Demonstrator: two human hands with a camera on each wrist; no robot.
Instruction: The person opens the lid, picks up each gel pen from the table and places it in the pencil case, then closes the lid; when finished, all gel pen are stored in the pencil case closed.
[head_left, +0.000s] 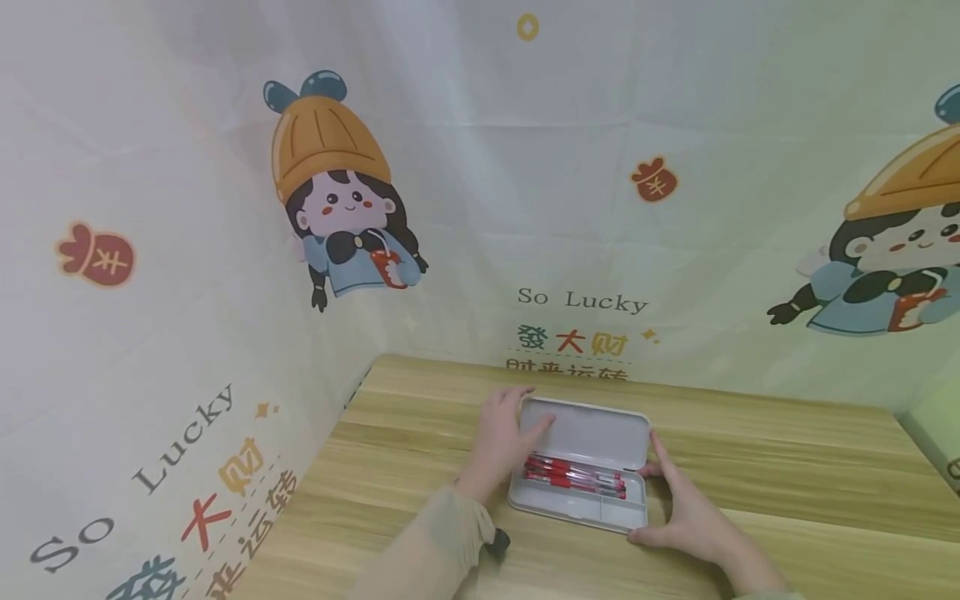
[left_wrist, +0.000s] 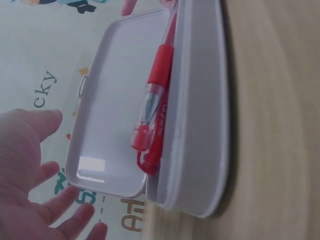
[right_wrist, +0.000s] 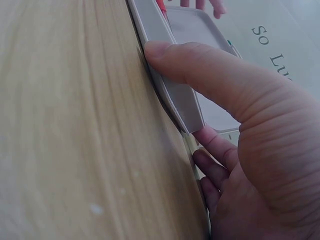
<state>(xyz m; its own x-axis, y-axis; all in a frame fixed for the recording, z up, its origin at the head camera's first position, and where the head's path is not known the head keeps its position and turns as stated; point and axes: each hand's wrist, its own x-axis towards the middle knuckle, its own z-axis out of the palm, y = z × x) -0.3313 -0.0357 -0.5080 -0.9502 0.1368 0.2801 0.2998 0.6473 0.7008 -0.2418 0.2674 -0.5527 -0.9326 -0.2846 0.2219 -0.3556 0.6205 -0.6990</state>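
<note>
A pale grey pencil case (head_left: 555, 502) lies on the table with its lid (head_left: 592, 435) raised at the back. Several red pens (head_left: 561, 481) rest in its rear compartment; in the left wrist view a red pen (left_wrist: 161, 65) shows its clear cap. My left hand (head_left: 504, 446) is at the left edge of the lid, fingers spread and thumb in front of it; the left wrist view shows the hand (left_wrist: 30, 175) with nothing in its grasp. At the right end, my right hand (head_left: 690, 512) holds the case, thumb (right_wrist: 195, 65) on the front side and fingers toward the back.
The wooden table (head_left: 765, 475) runs up to a printed cloth (head_left: 465, 208) hanging behind and on the left. A small black object (head_left: 497, 543) is at the left sleeve cuff.
</note>
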